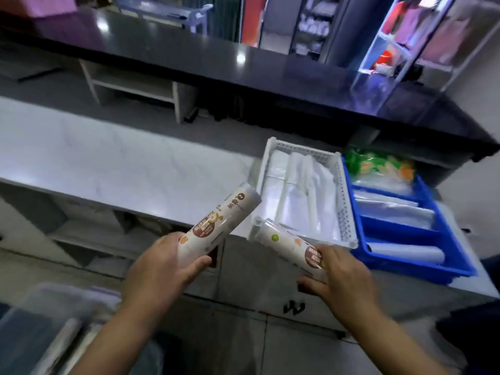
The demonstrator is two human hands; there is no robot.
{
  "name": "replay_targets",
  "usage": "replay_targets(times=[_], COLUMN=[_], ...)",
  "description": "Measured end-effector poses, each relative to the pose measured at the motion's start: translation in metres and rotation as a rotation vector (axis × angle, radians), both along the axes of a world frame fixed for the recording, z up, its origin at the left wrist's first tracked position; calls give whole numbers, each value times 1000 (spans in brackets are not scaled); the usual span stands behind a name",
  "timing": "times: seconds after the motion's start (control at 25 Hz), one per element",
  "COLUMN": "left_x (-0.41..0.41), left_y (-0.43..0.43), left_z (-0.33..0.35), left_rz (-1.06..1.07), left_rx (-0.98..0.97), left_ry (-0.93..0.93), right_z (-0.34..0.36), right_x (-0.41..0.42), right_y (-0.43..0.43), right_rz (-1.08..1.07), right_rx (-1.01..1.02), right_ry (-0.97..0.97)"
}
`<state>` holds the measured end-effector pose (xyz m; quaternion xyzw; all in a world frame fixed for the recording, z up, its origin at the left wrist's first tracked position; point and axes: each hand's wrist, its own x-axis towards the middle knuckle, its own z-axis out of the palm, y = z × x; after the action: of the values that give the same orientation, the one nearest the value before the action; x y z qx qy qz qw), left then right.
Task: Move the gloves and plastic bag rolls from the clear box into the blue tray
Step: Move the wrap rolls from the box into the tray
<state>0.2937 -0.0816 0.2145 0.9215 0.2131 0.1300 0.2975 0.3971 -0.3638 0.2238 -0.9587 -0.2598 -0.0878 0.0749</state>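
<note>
Before blue tray (457, 269): two hands, two rolls, one each.

A labelled roll (217, 221) in the left hand (162, 262), another roll (290, 246) in the right hand (339, 277), near the blue tray (422, 262).

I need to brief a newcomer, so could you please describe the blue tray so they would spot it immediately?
On the pale counter, look to its right end. The blue tray sits there beside a white perforated basket; it alone is bright blue and split by dividers.

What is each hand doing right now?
Left hand: closed around left roll.
Right hand: closed around right roll.
</note>
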Motion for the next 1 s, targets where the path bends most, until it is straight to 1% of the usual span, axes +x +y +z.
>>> replay_targets(times=[0.2, 0.28, 0.36, 0.44, 0.52, 0.76, 1.0], left_x=[70, 85, 99, 108, 117, 151, 208], left_y=[-116, -145, -167, -179, -186, -195, -206], left_z=[12, 15, 17, 18, 20, 19, 17], left_rz=[-137, -149, -142, -135, -128, -126, -184], left_rx=[33, 26, 46, 64, 65, 39, 14], left_ry=[-38, -27, -13, 7, 30, 66, 75], right_z=[18, 24, 25, 20, 11, -27, -46], right_x=[64, 96, 129, 159, 183, 219, 239], right_y=[-147, -184, -211, -228, -238, -247, -260], right_rz=[-187, -204, -176, -99, -24, 36, 57], right_rx=[-42, -154, -309, -398, -427, -288, -295], right_ry=[-107, -125, -55, 6, 50, 190, 256])
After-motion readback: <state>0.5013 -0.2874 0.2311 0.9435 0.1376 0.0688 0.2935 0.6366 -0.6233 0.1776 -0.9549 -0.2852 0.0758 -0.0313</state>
